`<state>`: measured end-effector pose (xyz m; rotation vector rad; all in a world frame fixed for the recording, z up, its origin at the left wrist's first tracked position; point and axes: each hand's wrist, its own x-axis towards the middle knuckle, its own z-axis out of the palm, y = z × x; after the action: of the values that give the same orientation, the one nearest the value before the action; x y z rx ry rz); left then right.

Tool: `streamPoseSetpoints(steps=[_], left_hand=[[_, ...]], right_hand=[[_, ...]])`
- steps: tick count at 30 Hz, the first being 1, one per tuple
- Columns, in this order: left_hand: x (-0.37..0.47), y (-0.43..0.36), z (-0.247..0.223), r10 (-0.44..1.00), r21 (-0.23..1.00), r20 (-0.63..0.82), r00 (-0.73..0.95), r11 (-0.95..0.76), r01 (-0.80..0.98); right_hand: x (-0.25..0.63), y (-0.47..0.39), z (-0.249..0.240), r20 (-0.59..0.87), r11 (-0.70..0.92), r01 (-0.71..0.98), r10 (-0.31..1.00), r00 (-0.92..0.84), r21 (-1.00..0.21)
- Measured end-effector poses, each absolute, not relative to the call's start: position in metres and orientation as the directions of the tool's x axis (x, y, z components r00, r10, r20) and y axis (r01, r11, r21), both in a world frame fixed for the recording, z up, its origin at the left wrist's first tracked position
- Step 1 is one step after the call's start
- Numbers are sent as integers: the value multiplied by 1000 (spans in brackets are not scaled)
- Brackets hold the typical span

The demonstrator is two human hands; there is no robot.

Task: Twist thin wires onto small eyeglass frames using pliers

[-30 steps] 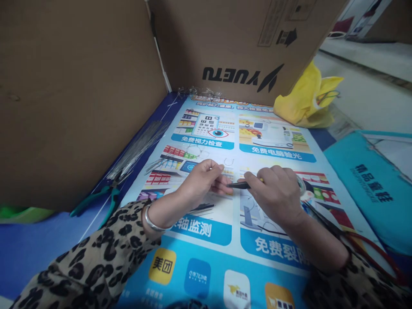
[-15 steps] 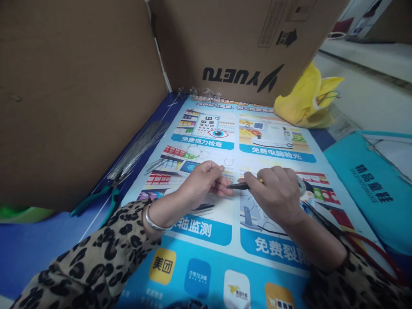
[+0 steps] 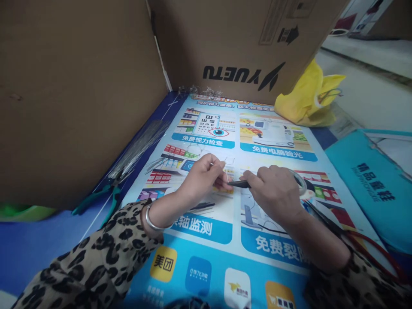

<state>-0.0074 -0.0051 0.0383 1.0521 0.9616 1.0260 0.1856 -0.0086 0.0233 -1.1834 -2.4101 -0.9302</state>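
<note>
My left hand (image 3: 203, 175) is closed in a pinch above the poster, with a thin pale wire (image 3: 227, 175) at its fingertips. My right hand (image 3: 276, 193) wraps round needle-nose pliers (image 3: 240, 184), hiding their handles. The dark jaws point left, and their tip meets the lower end of the wire near my left fingers. Just beyond my left hand, bent wire pieces (image 3: 229, 161) lie on the poster (image 3: 236, 206). A bundle of straight wires (image 3: 138, 146) rests at the left, beside pliers with teal handles (image 3: 114, 201).
Cardboard walls (image 3: 80, 98) stand at the left and back. Toward the right are a yellow bag (image 3: 304, 101), a turquoise box (image 3: 370, 184), red-handled scissors (image 3: 376, 253) and a roll of clear tape (image 3: 301, 182). Small tangled wire bits (image 3: 209, 92) sit along the back wall.
The thin wire now shows between my left fingertips and the pliers' tip. My left fingers have risen slightly, and both hands stay close together.
</note>
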Motion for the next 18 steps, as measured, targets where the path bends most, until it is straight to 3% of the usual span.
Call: streamPoseSetpoints(steps=[5,10,18], left_hand=[[-11,-4,40,971,994,97,220,-86,-60],[-16,-3,37,926,951,255,278,-291,100],[-20,-3,36,872,870,306,382,-419,261]], right_hand=[[182,-12,27,361,474,826,745,-561,306],[178,-12,33,115,445,884,880,-461,140],[179,-12,44,-128,424,905,900,-416,42]])
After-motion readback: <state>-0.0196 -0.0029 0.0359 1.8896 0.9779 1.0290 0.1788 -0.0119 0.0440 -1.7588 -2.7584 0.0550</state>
